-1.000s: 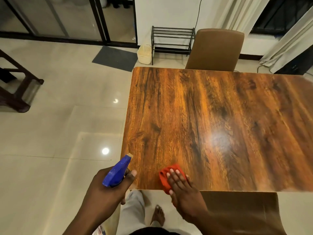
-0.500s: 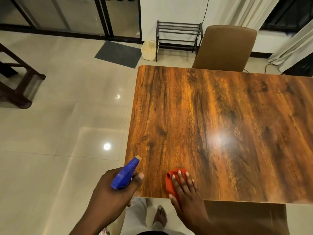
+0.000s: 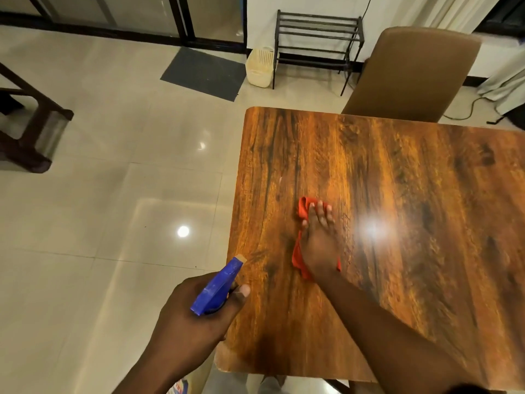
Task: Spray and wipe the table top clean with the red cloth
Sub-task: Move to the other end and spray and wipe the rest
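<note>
From the head view, the wooden worktop (image 3: pixel 397 209) filled the right half of the picture, bare but for the hand and the cloth on it, with a glare spot from a ceiling light near its middle. The right hand (image 3: pixel 319 247) lay flat on the red cloth (image 3: pixel 305 211), fingers (image 3: pixel 321 213) stretched out and together, pressing the cloth to the surface rather than gripping it; the cloth showed past the fingertips and at both sides of the palm. Cloth and hand sat in the left part of the worktop, in from the left edge and roughly midway between the near and far edges. The left hand (image 3: pixel 193 317) was wrapped closed around the blue spray bottle head (image 3: pixel 217 288), held over the near-left corner, nozzle aimed up the left side of the worktop, one finger resting by the trigger; the bottle body was hidden below the hand. No spray mist or wet film could be made out, so whether this patch had been sprayed could not be told. Judged from this, the wiping was in hand but early: only the strip near the left edge was under the cloth, while the far edge by the brown chair (image 3: pixel 412 72) and the whole right side looked left to do. No streaks or dirt showed to mark cleaned from uncleaned surface.
</note>
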`<action>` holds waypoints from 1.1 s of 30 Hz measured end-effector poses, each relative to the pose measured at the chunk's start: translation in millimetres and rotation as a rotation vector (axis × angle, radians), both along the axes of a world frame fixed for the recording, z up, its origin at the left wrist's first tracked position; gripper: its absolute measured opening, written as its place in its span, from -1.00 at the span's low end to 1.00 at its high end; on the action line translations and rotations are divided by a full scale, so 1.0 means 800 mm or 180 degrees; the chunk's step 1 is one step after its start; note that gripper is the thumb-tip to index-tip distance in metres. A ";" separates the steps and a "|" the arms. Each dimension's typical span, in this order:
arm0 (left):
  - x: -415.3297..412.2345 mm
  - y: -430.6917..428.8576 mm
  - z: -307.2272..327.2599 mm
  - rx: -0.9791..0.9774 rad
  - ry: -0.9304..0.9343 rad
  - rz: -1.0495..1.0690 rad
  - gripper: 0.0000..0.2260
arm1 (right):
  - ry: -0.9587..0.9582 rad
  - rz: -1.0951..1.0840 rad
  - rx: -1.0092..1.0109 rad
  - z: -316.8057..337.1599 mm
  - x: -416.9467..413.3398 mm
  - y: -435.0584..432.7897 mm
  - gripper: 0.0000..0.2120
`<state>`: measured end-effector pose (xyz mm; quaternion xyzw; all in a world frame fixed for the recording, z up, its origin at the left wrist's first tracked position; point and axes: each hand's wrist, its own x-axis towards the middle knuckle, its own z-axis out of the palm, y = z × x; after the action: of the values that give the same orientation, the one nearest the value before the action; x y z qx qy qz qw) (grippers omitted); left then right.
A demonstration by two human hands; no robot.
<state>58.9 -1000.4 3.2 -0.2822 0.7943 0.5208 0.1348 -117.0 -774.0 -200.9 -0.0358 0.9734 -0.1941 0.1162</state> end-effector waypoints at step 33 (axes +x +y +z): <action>0.160 0.047 0.040 0.0039 0.0371 0.0515 -0.74 | -0.0812 0.1308 -0.0564 0.070 0.245 0.039 -0.32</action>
<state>186.6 -962.8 35.2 -0.3139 0.7722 0.5503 0.0476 79.4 -742.6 -144.7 -0.2180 0.9024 -0.2538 0.2714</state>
